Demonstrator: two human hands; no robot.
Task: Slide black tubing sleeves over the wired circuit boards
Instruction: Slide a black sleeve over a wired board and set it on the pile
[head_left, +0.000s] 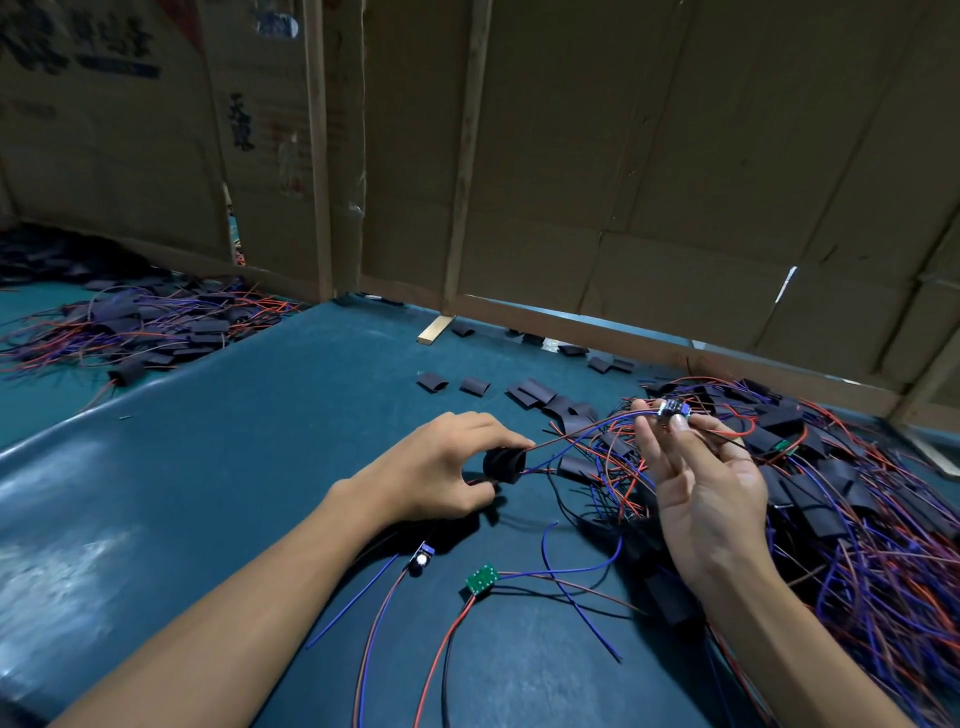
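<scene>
Cardboard walls back a teal table (260, 467); the left hand (441, 467) pinches a black sleeve (504, 464) already threaded on wires; the right hand (696, 467) pinches the circuit board (674, 408) aloft; keeping the wires taut should let the sleeve slide up squarely.

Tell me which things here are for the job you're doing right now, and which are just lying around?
For the job now:
- black tubing sleeve, held by the left hand
- wired circuit board, pinched by the right hand

Just lying about:
- green circuit board on the table
- loose sleeves farther back
- sleeved pile, far left
- cardboard wall
</scene>
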